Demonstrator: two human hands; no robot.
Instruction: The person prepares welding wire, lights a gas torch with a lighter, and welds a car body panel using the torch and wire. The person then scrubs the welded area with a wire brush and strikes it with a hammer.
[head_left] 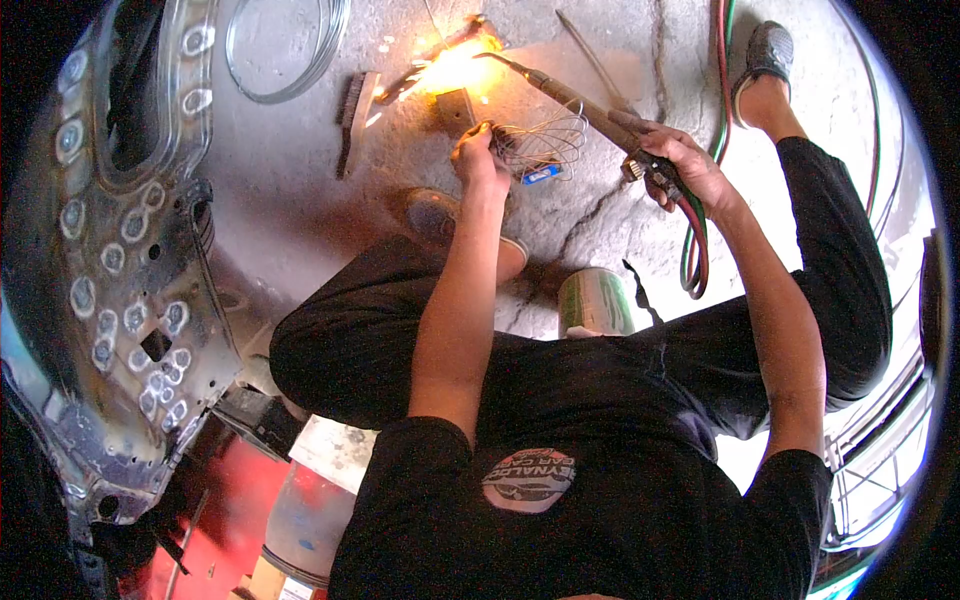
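Floor (pixel 620 60). Far left: metal panel (pixel 130 260), perforated. Next: wire coil (pixel 270 98), lying flat; brush (pixel 352 125), near the glow (pixel 460 65). Block (pixel 455 108), below the glow. Left hand (pixel 477 150): fingers together on thin wire (pixel 545 145), just beside the block. Blue item (pixel 541 174), under the wire. Tub (pixel 595 302), nearer the body. Torch (pixel 590 115), tip at the glow; right hand (pixel 685 165) clamped round its handle. Hoses (pixel 694 240), red and green.
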